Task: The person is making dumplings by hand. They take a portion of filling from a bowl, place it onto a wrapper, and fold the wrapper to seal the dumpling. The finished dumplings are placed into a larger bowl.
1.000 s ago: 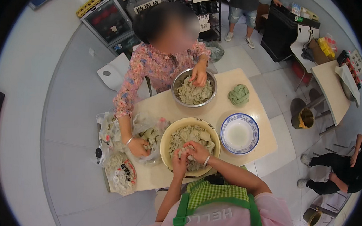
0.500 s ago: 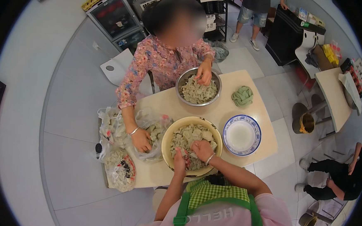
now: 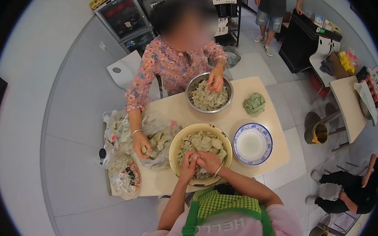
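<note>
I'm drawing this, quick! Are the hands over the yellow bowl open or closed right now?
Left hand: closed, fingers on a pale lump, mostly hidden, over the bowl.
Right hand: closed on the same lump.

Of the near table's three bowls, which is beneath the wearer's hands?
The yellow bowl, below left hand and right hand; another person's hand is at the steel bowl, none at the patterned bowl.

Over the cream basin, the left grip and right grip meet, fingers curled inward, both forearms slanting across its near rim.
</note>
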### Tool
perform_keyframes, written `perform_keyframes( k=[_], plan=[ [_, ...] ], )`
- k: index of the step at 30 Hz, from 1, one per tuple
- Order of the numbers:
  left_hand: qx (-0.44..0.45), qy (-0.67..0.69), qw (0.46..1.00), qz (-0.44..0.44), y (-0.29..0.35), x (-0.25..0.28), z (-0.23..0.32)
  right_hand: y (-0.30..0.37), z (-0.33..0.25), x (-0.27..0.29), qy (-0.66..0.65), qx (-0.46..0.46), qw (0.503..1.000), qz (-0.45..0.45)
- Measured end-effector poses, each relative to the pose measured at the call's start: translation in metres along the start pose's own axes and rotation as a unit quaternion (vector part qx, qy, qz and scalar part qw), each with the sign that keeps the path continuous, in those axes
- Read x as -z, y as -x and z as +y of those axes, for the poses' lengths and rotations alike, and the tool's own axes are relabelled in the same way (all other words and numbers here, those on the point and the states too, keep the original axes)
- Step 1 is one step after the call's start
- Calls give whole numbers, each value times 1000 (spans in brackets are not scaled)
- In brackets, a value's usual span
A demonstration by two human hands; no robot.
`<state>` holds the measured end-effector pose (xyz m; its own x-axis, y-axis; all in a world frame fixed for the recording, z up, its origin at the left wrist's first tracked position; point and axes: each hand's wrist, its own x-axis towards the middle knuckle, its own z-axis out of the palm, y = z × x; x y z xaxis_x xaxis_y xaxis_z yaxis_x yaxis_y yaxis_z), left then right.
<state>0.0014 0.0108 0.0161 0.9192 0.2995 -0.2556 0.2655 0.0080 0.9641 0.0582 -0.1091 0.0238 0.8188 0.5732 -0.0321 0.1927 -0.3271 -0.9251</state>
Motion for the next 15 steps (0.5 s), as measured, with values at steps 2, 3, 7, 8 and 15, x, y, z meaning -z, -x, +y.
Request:
perform_keyframes(
  k=[2,3,7,8,15],
  plan=[
    [23,0,1000,-21,0,2,1,-2,1,-5,-29,2,999,22],
    [-5,-48,999,-17,-1,4,-6,-2,1,-6,-3,-1,1000,21],
    [5,-68,998,16,2,0,-12,-3,2,-8,85,-14,996,19],
    [20,-35,999,25,3,-2,-11,-3,5,-10,103,-18,994,18],
    [-47,-107,993,11,8,7,-26,-11,30,-28,67,-40,992,99]
  ],
)
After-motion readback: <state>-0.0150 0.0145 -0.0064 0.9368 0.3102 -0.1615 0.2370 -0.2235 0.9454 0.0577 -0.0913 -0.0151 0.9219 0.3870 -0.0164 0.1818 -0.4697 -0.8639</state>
